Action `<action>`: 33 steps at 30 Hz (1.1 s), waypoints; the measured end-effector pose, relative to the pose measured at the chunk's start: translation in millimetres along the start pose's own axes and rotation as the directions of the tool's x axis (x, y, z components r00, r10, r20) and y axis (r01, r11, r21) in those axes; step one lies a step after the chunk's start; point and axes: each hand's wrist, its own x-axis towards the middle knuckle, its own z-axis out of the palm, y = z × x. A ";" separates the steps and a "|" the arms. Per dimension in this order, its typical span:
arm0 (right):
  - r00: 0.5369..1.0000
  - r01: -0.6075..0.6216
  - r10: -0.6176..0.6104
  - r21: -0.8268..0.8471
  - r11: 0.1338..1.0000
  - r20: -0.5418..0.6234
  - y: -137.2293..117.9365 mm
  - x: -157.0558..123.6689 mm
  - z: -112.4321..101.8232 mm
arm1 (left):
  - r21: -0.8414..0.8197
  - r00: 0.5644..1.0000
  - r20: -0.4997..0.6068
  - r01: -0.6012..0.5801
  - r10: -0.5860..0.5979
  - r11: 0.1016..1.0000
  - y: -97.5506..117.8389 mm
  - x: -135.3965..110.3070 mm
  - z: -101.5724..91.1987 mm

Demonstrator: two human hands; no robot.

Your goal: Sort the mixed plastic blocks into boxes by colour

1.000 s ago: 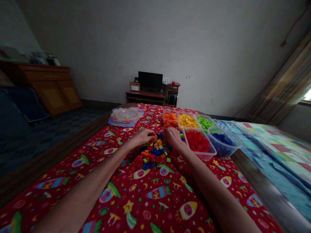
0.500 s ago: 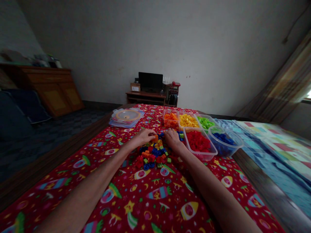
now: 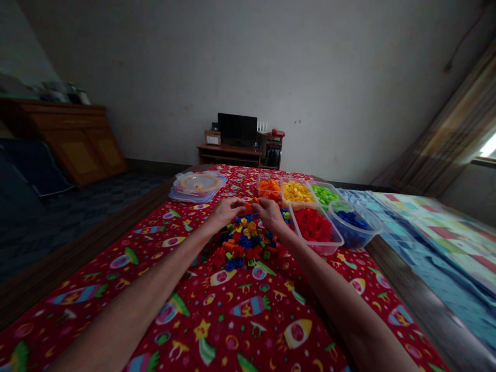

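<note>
A loose heap of mixed toy building blocks (image 3: 248,240), in blue, red, orange, yellow and green, lies on the red patterned tablecloth (image 3: 232,330). Over the heap's far side, my left hand (image 3: 228,211) pinches an orange block (image 3: 248,206). My right hand (image 3: 270,213) comes in from the other side, its fingers closed at a small orange block (image 3: 256,200). Both hands nearly meet there, and the blocks partly hide behind the fingertips. Whether the two orange pieces are joined I cannot tell.
Right of the heap stand clear tubs sorted by colour: orange blocks (image 3: 270,190), yellow blocks (image 3: 297,191), green blocks (image 3: 324,196), red blocks (image 3: 313,225) and blue blocks (image 3: 352,220). Stacked lids (image 3: 199,186) lie at the far left. A bed (image 3: 437,232) adjoins the table's right side.
Both hands have risen slightly from the heap and drawn together, with orange blocks now showing between their fingertips. The whole view has shifted a little.
</note>
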 end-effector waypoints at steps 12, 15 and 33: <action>0.997 0.081 -0.083 -0.218 0.973 0.000 -3.1 5.1 -23.9 | 0.265 0.996 -0.067 -0.038 0.058 0.964 7.5 -5.6 -9.5; 0.995 0.040 -0.068 -0.327 0.944 -0.076 -8.7 33.6 -46.2 | 0.434 0.985 -0.134 -0.041 0.110 0.900 0.4 -1.0 -23.5; 0.875 0.430 -0.016 -0.759 0.489 0.484 22.0 68.9 -44.6 | 0.509 1.000 0.017 -0.028 0.022 0.861 -42.0 -5.9 -13.9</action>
